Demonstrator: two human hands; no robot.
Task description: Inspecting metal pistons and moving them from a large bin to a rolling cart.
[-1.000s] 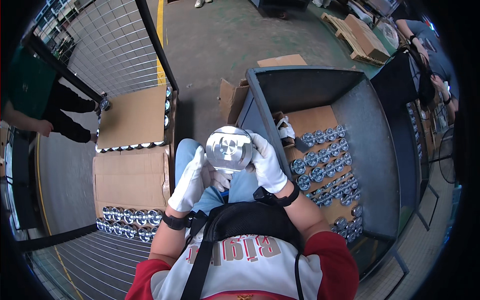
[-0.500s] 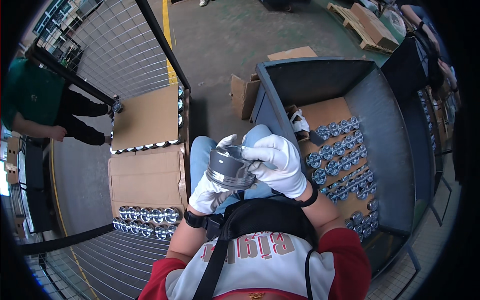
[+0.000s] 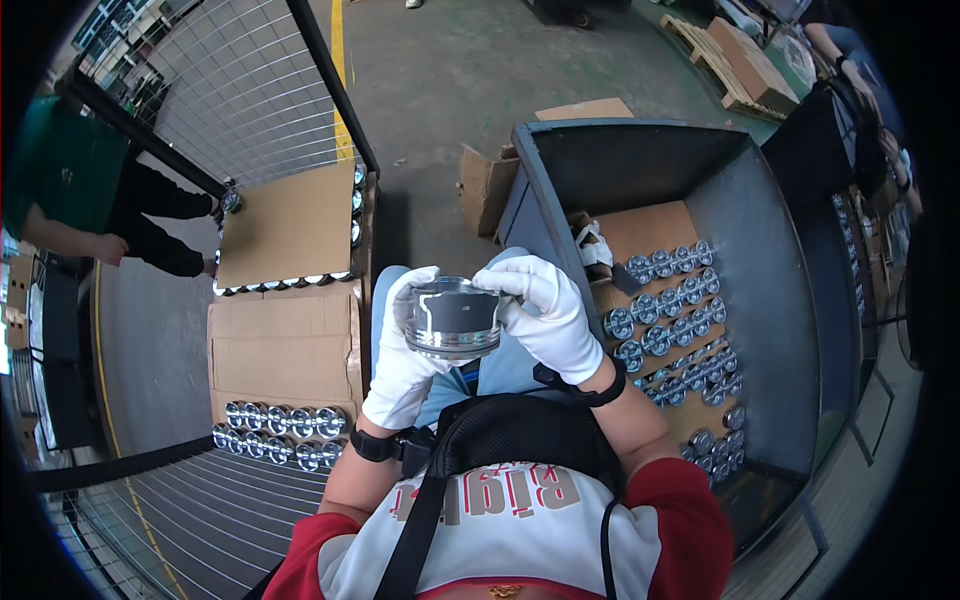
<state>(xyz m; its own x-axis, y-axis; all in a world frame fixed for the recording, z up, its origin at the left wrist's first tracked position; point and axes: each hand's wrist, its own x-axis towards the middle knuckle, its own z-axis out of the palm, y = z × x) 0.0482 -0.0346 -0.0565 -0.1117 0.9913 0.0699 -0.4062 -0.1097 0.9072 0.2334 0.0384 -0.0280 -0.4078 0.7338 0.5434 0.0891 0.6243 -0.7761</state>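
one metal piston (image 3: 462, 318), gripped both sides — my left hand (image 3: 394, 345) cups it, my right hand (image 3: 543, 318) pinches its upper edge — gentle, even pressure should keep it steady.

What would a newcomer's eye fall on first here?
The shiny metal piston, held at the centre between the white-gloved left hand and right hand. Next, the dark metal bin on the right, with rows of pistons inside. On the left, two more piston rows line the near end of a cardboard sheet.
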